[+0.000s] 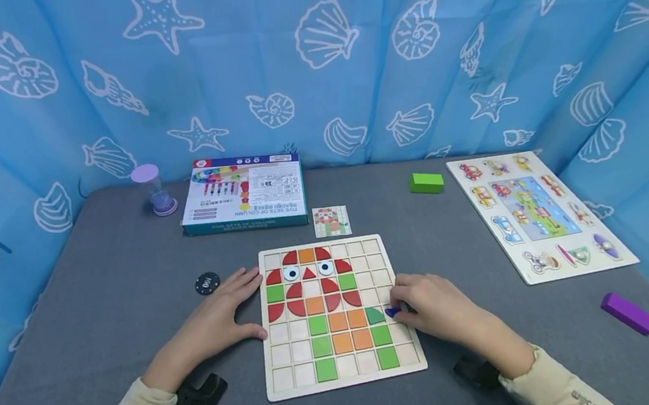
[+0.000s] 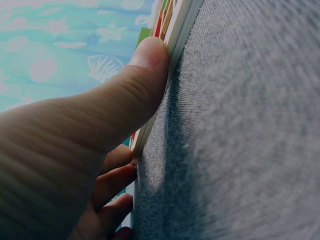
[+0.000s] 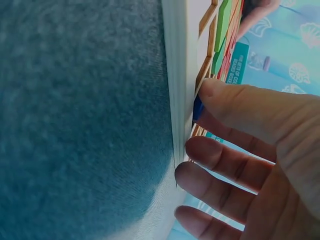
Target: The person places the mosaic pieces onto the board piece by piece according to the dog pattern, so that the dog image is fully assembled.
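Observation:
A wooden grid board (image 1: 283, 356) lies flat on the table, filled in part with red, orange and green pieces and two round eye pieces. My right hand (image 1: 437, 307) pinches a small dark blue piece (image 1: 391, 312) between thumb and forefinger at the board's right column, beside a green quarter-round piece (image 1: 375, 316). In the right wrist view the blue piece (image 3: 198, 108) is mostly covered by the thumb. My left hand (image 1: 214, 321) rests against the board's left edge, thumb and fingers spread and touching it. Behind the board lies a small picture card (image 1: 339, 226) with a similar pattern.
At the back left stand a teal box (image 1: 245, 226) and a sand timer (image 1: 161, 197). Left of the board is a black round chip (image 1: 207, 283). To the right lie a green block (image 1: 426, 182), a picture puzzle board (image 1: 530, 272) and a purple block (image 1: 628, 314).

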The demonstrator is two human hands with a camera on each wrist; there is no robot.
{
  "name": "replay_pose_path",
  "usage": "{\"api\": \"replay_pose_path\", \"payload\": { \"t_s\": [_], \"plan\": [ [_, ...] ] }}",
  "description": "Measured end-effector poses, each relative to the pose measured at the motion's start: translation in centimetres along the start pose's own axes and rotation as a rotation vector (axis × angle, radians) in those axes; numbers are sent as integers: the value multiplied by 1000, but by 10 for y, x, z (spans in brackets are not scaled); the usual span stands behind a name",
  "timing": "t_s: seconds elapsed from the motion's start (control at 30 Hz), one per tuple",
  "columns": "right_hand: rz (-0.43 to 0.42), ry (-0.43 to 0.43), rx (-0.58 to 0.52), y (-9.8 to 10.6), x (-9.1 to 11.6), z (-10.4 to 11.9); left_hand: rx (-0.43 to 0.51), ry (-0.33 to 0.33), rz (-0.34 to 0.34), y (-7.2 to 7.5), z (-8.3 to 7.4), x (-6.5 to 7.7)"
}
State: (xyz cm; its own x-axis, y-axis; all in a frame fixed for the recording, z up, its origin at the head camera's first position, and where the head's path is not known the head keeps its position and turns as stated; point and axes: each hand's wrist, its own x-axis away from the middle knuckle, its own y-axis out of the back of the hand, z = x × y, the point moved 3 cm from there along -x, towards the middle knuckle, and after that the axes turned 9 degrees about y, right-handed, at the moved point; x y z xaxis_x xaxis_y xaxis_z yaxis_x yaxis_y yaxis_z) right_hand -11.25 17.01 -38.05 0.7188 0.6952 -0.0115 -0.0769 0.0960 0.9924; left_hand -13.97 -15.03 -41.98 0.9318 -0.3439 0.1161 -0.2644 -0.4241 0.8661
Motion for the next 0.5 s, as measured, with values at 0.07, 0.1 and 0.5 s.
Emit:
{"api": "replay_pose_path", "payload": {
  "t_s": [0.07, 0.1, 0.5],
  "plan": [
    [-3, -3, 3, -1, 0, 0, -1, 3, -1, 0, 0, 0],
    [-3, -2, 1, -1, 0, 0, -1, 4, -2, 0, 1, 0],
    [-22, 105, -5, 1, -2, 0, -8, 7, -8, 1, -1, 0]
  ]
}}
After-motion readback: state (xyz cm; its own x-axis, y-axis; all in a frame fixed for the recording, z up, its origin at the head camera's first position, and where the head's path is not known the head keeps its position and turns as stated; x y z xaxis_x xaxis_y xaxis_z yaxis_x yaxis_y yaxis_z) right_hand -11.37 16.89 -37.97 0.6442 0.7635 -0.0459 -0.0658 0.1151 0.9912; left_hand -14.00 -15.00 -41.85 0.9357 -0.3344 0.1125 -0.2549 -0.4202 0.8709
